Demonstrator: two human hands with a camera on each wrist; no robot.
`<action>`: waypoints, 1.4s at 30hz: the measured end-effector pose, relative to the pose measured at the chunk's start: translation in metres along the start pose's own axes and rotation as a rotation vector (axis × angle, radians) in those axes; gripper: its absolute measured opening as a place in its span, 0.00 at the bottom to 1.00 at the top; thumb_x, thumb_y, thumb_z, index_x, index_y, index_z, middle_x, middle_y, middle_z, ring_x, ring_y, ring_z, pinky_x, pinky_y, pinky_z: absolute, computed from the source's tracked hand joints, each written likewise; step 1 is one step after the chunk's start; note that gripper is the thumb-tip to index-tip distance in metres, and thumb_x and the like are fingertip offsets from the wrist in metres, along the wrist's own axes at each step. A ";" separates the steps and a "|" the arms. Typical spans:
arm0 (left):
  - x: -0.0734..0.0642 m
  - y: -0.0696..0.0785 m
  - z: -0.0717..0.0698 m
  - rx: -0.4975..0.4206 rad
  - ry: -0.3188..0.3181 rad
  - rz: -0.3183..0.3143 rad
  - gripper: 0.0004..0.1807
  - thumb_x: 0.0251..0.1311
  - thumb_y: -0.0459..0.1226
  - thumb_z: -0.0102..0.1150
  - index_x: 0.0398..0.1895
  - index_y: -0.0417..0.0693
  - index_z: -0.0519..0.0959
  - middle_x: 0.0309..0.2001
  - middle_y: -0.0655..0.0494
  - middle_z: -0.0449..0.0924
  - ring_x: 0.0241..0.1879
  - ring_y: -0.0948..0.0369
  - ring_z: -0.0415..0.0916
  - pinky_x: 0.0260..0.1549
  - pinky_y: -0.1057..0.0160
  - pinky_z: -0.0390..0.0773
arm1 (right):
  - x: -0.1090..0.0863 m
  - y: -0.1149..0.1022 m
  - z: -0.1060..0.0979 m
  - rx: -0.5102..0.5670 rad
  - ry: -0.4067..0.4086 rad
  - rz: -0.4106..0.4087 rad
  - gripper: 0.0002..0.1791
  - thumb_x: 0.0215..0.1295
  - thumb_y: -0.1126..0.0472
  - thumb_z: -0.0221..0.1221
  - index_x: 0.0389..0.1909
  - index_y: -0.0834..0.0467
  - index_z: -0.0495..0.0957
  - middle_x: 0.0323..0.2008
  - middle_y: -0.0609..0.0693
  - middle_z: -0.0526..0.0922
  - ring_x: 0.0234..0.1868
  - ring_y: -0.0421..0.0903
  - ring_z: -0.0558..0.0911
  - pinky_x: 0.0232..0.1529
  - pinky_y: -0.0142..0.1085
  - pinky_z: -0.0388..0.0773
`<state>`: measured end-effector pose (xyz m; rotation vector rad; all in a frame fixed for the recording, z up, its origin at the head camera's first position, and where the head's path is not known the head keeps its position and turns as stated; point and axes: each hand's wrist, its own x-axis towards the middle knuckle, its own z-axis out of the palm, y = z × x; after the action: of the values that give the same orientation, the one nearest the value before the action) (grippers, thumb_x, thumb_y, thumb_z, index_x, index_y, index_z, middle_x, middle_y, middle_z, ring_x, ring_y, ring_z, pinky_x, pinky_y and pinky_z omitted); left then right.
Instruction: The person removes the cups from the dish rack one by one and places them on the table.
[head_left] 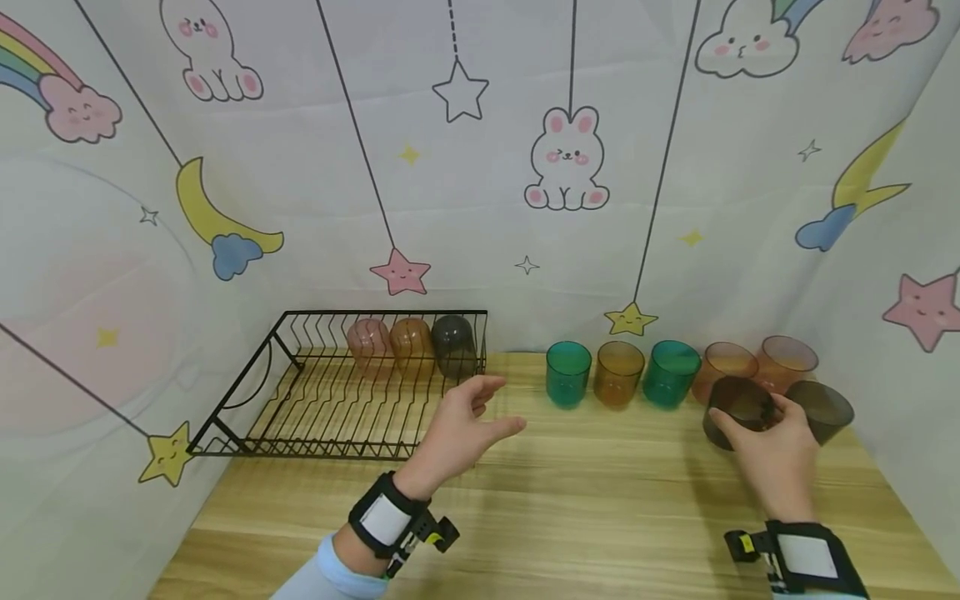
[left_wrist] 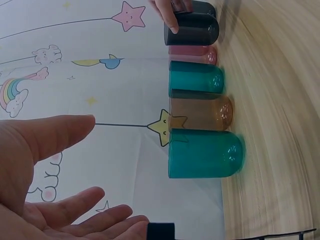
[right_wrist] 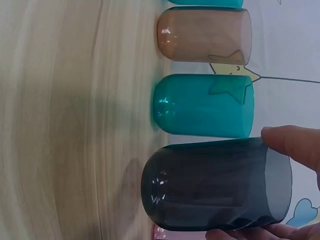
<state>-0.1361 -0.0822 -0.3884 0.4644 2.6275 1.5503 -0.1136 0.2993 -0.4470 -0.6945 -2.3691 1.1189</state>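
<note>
My right hand [head_left: 780, 462] grips a dark grey tumbler [right_wrist: 215, 185] near its rim, thumb on one side and fingers on the other. Beside it at the right stands a second grey tumbler [head_left: 823, 412]. Behind the held one are an orange-pink tumbler [head_left: 723, 367] and a pink tumbler [head_left: 787, 362]. To the left, a row holds a green tumbler [head_left: 567, 375], an amber tumbler [head_left: 618, 375] and another green tumbler [head_left: 671, 375], mouths up. My left hand [head_left: 461, 425] hovers by the rack's right front corner, thumb and fingers spread, holding nothing.
A black wire dish rack [head_left: 337, 454] stands at the left on the wooden table [head_left: 585, 517]. Upside down at its back right are a pink cup [head_left: 370, 346], an amber cup [head_left: 412, 346] and a grey cup [head_left: 453, 346]. A printed white curtain [head_left: 495, 225] hangs behind.
</note>
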 end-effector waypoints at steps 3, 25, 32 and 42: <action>0.000 -0.001 0.000 -0.001 -0.003 0.006 0.33 0.50 0.50 0.68 0.60 0.57 0.69 0.63 0.58 0.69 0.64 0.59 0.65 0.62 0.58 0.68 | 0.002 0.003 0.002 -0.005 0.013 0.026 0.53 0.50 0.41 0.66 0.69 0.65 0.54 0.63 0.69 0.65 0.61 0.66 0.68 0.56 0.57 0.67; 0.001 -0.001 -0.016 0.039 0.053 -0.008 0.31 0.48 0.53 0.68 0.57 0.61 0.71 0.60 0.62 0.71 0.65 0.58 0.64 0.63 0.56 0.67 | 0.007 0.013 0.009 0.016 0.184 -0.073 0.44 0.48 0.55 0.69 0.66 0.65 0.62 0.61 0.68 0.69 0.60 0.66 0.69 0.59 0.58 0.64; 0.006 0.002 -0.046 0.101 0.137 -0.019 0.31 0.49 0.52 0.68 0.58 0.60 0.71 0.61 0.58 0.70 0.65 0.56 0.64 0.62 0.52 0.68 | 0.006 0.005 0.003 0.013 0.233 -0.152 0.41 0.48 0.56 0.69 0.63 0.65 0.66 0.59 0.68 0.71 0.59 0.66 0.70 0.59 0.58 0.62; 0.026 -0.011 -0.108 0.427 0.253 0.028 0.44 0.50 0.51 0.66 0.69 0.50 0.59 0.61 0.46 0.69 0.54 0.51 0.71 0.50 0.48 0.74 | -0.010 -0.033 -0.006 -0.019 0.161 -0.326 0.36 0.54 0.52 0.65 0.64 0.58 0.67 0.63 0.60 0.70 0.65 0.61 0.65 0.63 0.58 0.58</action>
<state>-0.1845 -0.1707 -0.3418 0.3429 3.1730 1.1088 -0.1106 0.2788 -0.4186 -0.3694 -2.2541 0.8683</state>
